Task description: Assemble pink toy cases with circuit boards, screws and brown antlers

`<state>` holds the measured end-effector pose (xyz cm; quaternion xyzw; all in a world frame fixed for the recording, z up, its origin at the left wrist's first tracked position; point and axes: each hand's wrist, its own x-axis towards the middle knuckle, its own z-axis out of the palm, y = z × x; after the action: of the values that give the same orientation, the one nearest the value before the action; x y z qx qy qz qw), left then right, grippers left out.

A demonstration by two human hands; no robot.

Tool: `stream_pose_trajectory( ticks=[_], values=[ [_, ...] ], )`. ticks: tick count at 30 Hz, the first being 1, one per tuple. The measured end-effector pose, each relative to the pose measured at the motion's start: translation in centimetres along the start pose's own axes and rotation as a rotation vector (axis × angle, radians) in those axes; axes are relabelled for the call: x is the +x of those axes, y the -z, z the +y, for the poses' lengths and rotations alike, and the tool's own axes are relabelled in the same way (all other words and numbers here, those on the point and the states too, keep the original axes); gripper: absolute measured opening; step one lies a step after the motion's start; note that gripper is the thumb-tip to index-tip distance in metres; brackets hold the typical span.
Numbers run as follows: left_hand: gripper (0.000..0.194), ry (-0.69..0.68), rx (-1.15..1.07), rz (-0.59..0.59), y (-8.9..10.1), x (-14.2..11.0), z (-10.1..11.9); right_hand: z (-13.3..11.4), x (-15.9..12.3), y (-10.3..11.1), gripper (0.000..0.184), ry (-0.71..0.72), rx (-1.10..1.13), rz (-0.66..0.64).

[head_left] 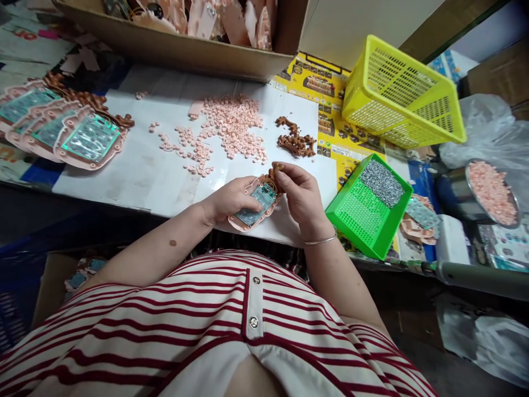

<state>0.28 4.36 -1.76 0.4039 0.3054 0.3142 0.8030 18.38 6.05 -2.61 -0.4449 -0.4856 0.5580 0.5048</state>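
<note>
My left hand [233, 199] grips a pink plastic toy shell [238, 222] with a green circuit board [263, 196] in it, thumb lying on the board. At the shell's far end, my right hand [301, 193] pinches a small brown plastic piece [276, 166] between thumb and fingers. Whether that piece is seated in the shell is hidden by the fingers. Beyond my hands, a heap of small pink plastic parts [235, 124] and a smaller pile of brown pieces [296, 144] lie on the white sheet [136, 160].
Several similar shells with boards [88, 140] overlap at the left. A green basket [341, 212] of small metal screws [382, 183] stands right of my hand, a yellow basket [407, 113] behind it. A cardboard box [182, 47] borders the back. A metal bowl [465, 184] holds pink bits.
</note>
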Motion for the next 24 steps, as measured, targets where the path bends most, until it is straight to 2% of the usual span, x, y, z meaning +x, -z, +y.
stream_pose_trajectory(
  ticks=[6, 11, 13, 19, 24],
  values=[
    [0.03, -0.003, 0.012, -0.056, 0.09, 0.08, 0.28, 0.04, 0.26, 0.03, 0.037, -0.057, 0.03, -0.013],
    [0.035, 0.022, -0.012, 0.028, 0.02, 0.09, 0.31, 0.24, 0.41, -0.2, 0.042, -0.116, 0.052, -0.009],
    [0.035, 0.034, -0.008, 0.027, 0.02, 0.1, 0.31, 0.34, 0.4, -0.33, 0.043, -0.121, 0.06, -0.005],
    [0.034, 0.035, 0.015, 0.029, -0.03, 0.08, 0.47, 0.43, 0.29, -0.19, 0.037, 0.028, -0.069, -0.034],
    [0.034, 0.028, 0.032, 0.041, -0.23, 0.11, 0.43, 0.64, 0.01, -0.22, 0.039, 0.075, -0.175, 0.024]
  ],
)
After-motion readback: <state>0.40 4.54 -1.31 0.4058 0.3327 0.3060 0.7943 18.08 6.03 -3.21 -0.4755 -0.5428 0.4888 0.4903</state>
